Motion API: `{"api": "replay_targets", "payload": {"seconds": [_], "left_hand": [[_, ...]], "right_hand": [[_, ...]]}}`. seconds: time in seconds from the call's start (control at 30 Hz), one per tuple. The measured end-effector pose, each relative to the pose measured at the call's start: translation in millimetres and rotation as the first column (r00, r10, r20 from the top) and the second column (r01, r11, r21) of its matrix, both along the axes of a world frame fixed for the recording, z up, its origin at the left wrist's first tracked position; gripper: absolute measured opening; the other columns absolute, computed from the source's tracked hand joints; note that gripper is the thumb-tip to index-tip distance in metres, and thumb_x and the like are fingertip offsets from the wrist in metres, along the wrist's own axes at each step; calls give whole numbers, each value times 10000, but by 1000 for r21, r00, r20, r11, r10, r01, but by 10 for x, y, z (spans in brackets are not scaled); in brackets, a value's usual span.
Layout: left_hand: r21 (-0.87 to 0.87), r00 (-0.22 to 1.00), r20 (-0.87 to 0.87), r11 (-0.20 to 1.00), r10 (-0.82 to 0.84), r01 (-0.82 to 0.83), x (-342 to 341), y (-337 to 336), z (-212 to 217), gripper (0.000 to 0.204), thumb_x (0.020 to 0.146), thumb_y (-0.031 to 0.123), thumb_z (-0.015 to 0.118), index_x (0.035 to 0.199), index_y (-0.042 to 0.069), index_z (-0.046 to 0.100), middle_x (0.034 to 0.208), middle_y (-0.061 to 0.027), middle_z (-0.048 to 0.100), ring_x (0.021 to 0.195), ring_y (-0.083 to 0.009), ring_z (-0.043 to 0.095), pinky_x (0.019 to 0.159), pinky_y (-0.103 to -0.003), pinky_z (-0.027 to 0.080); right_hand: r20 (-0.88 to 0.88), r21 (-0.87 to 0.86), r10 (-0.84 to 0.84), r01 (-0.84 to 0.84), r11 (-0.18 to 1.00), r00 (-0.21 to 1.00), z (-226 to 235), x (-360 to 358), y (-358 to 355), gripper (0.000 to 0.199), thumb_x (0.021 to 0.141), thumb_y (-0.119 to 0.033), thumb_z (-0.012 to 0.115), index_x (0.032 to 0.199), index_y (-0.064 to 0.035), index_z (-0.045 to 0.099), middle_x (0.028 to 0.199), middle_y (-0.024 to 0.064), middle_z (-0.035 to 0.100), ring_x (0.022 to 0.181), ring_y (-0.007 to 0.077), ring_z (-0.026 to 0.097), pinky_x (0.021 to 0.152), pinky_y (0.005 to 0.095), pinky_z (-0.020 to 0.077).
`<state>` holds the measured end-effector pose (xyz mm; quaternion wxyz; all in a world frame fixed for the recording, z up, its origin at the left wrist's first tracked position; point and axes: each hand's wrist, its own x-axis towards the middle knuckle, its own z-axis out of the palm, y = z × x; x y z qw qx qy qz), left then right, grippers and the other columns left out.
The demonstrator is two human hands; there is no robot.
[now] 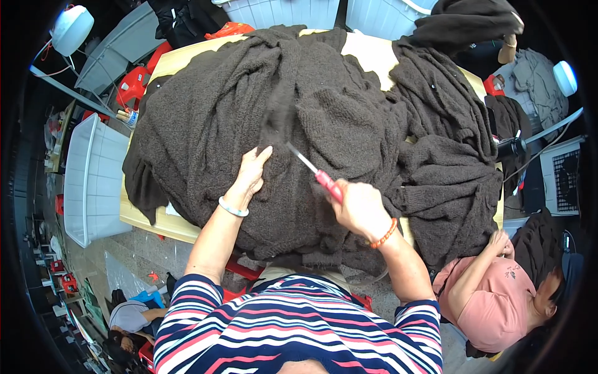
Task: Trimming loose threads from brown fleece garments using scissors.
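Dark brown knitted garments (205, 124) lie heaped across the wooden table in front of me. My left hand (252, 169) is closed on a fold of this knit near the middle of the heap, thumb and fingers pointing away from me. Just beyond its fingertips a strip of the knit is smeared by motion. In my right hand (360, 209) is a red-handled tool (325, 182) with a narrow metal blade. Its tip points up and left, close to the knit beside my left hand; whether it touches cannot be made out. The fingers wrap round the handle, partly hiding it.
More brown knits (445, 181) lie on the table's right side. White plastic bins (93, 181) stand at left and along the far edge. A person in pink (486, 299) sits at the right; another person's arm (507, 50) holds dark cloth at the far right. Lamps (73, 30) flank the table.
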<state>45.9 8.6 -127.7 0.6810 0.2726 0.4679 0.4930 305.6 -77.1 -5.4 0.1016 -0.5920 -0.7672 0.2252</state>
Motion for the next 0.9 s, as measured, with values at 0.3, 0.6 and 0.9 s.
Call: {"api": "replay_targets", "payload": {"seconds": [0.3,0.6,0.9], "left_hand": [[-4,998,44,999,47,-47,64,-37,119,368,946,115,595,1263,-61,533,1191,-123,628,1047,-212,613,931,-308,493],[204,977,-182,968,-109,146,612,-765,226,231,966,148,571,1134,-3,623,1003,-44,667,888,-82,582,828,-254,488],[533,796,-578,822,181,200,1,-1588,854,259,848,65,669,1096,-3,640,1106,-138,598,1011,-277,603,892,-340,479]], "right_hand": [[-85,-202,254,-267,942,963,-5,34,-292,234,854,-292,627,899,-63,631,729,197,660,730,398,666,676,490,526],[-379,-83,-32,1,997,925,135,-82,-246,518,756,-101,752,1240,-94,566,950,153,649,858,337,655,758,417,522],[-280,83,169,-152,985,945,-186,-752,107,290,784,-194,730,1028,-95,609,775,168,645,738,416,631,660,458,510]]}}
